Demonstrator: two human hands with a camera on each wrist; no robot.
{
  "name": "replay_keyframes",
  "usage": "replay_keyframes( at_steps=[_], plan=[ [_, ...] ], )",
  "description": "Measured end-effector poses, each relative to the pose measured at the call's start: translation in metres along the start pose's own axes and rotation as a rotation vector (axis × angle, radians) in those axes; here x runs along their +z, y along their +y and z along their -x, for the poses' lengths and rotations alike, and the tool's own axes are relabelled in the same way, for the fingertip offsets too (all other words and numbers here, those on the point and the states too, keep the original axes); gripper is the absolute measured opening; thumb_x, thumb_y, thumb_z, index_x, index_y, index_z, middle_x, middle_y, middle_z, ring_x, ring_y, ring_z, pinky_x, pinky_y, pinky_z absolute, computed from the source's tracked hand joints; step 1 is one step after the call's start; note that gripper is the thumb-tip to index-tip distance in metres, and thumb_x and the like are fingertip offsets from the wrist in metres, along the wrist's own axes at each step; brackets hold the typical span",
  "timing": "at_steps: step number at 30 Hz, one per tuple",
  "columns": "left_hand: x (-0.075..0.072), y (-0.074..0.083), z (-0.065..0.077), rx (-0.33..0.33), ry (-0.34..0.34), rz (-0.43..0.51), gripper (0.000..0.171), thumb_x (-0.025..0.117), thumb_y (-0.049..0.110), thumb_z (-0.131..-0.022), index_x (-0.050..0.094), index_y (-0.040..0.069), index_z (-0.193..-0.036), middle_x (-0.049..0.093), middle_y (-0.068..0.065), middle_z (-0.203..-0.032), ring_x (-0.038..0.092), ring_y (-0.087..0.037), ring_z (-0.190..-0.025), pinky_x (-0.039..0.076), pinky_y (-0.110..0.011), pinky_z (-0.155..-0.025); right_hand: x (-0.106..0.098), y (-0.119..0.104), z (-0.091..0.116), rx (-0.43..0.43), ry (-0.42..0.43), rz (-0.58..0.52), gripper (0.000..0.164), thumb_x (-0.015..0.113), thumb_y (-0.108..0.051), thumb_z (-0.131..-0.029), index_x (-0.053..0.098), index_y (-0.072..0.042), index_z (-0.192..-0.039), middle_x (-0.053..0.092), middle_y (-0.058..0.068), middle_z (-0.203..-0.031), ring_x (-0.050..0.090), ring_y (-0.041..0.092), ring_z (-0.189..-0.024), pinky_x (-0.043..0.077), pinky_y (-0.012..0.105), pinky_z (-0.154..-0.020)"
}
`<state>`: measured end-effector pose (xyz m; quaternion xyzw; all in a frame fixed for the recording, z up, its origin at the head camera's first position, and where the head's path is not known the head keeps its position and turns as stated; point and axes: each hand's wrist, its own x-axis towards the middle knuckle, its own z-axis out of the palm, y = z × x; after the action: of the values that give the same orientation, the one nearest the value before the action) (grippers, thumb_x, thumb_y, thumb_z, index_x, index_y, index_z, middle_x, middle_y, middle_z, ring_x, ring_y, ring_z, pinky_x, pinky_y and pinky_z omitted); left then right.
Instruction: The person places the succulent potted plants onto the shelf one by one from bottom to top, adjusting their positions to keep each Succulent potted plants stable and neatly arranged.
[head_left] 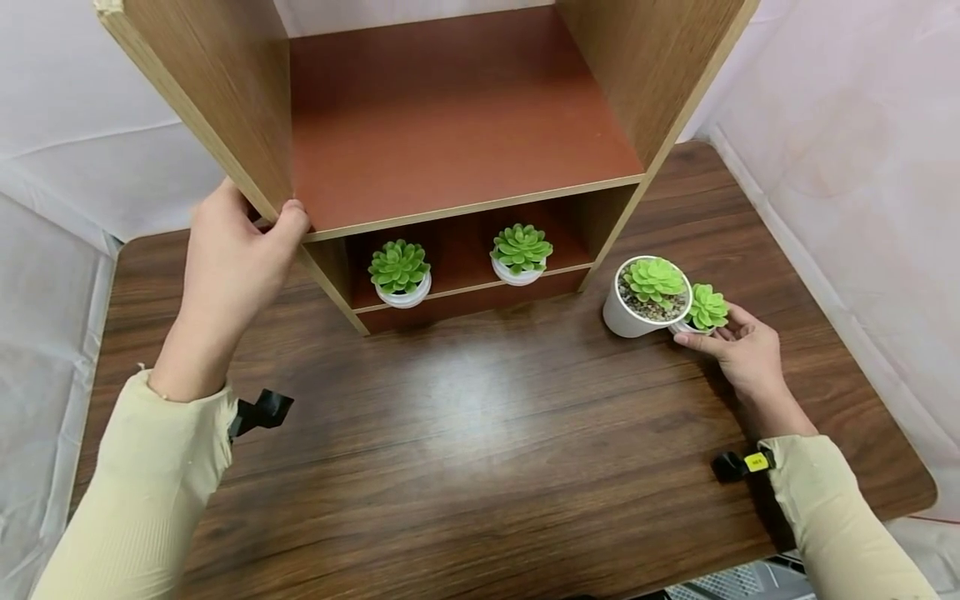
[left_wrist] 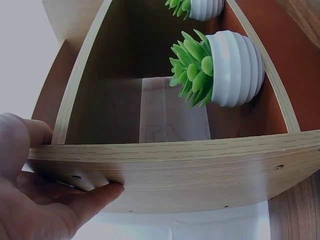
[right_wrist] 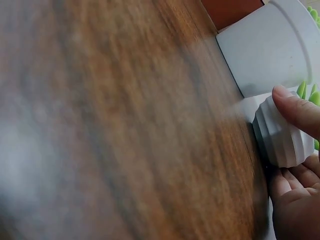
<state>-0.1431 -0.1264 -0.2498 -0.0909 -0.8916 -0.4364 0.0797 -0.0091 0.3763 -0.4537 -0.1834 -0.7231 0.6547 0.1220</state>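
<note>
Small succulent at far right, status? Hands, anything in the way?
Left hand grips shelf unit by its side edge. Right hand holds small potted succulent. Larger white pot stands between that succulent and the shelf unit.

Brightly lit desk (head_left: 465, 500).
Glare (head_left: 468, 404) is whitening it between side edges; its grain (right_wrist: 135, 125) is blurring in right wrist view.

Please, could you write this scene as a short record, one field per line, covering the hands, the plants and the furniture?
Left hand: grips the side of the wooden shelf unit
Right hand: holds a small potted succulent
Beside held plant: larger potted succulent, standing on the table
Lower compartment: left succulent and right succulent, both in white pots
Table surface: brown wood grain
</note>
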Motion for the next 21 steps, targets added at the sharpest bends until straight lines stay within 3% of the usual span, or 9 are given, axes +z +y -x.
replay_keyframes(
  at_steps=[8,16,21],
  plan=[
    [0.000,0.000,0.000,0.001,0.003,-0.011,0.023,0.048,0.022,-0.087,0.054,0.009,-0.105,0.061,-0.004,-0.096,0.059,-0.009,-0.080,0.043,-0.021,-0.060,-0.003,-0.001,0.003,0.009,0.040,0.020,0.064,0.082,0.001,-0.063,0.058,-0.006,-0.121,0.061,-0.001,-0.106,0.059,0.008,-0.089,0.047,0.014,-0.064],
    [0.000,0.001,0.000,0.005,0.010,-0.014,0.023,0.047,0.021,-0.087,0.055,0.008,-0.105,0.061,-0.005,-0.094,0.058,-0.009,-0.077,0.042,-0.021,-0.059,-0.006,-0.006,0.005,0.000,0.038,-0.049,0.063,0.081,0.006,-0.063,0.058,-0.004,-0.121,0.062,0.001,-0.106,0.061,0.009,-0.089,0.049,0.015,-0.063],
    [0.001,0.001,0.000,0.009,0.012,-0.016,0.023,0.047,0.020,-0.086,0.055,0.008,-0.104,0.061,-0.005,-0.093,0.058,-0.009,-0.075,0.042,-0.021,-0.058,-0.008,-0.011,0.008,0.004,0.056,0.003,0.063,0.081,0.003,-0.063,0.059,-0.006,-0.121,0.063,-0.001,-0.105,0.061,0.006,-0.089,0.048,0.014,-0.065]
  ],
)
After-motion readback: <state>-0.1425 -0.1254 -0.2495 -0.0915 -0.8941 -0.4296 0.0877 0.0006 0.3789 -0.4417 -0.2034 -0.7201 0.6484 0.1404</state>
